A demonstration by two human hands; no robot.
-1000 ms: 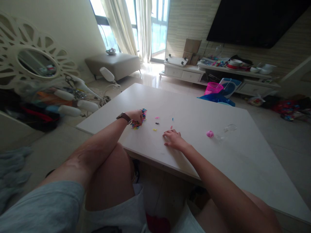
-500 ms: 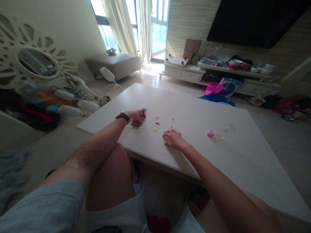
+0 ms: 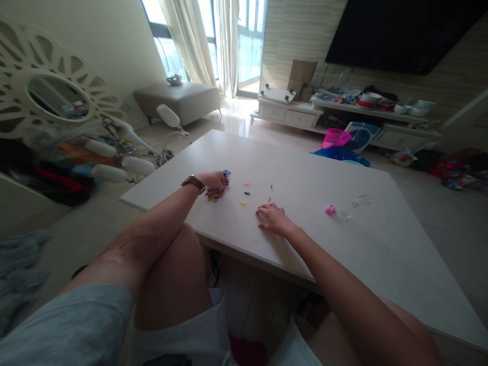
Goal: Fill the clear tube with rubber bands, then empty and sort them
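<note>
A heap of small multicoloured pieces (image 3: 216, 194), perhaps little elastic bands, lies on the white table (image 3: 305, 178). My left hand (image 3: 212, 180), with a dark watch on its wrist, reaches down into this heap. Its fingers are bent together and their tips are hidden among the pieces. My right hand (image 3: 273, 218) rests on the tabletop, fingers apart and holding nothing visible. Just beyond its fingertips is a small red piece (image 3: 269, 199), with a blue piece (image 3: 271, 187) farther back. Between the hands lie a pink piece (image 3: 246, 184), a black piece (image 3: 247, 193) and a yellow piece (image 3: 243, 204).
Right of my right hand, a pink round object (image 3: 330, 210) sits beside a clear container (image 3: 362, 202). Beyond the table's far edge stand a pink basket (image 3: 335, 138) and a blue bag (image 3: 339, 155). A white lamp-like fixture (image 3: 139, 166) stands close to the left edge.
</note>
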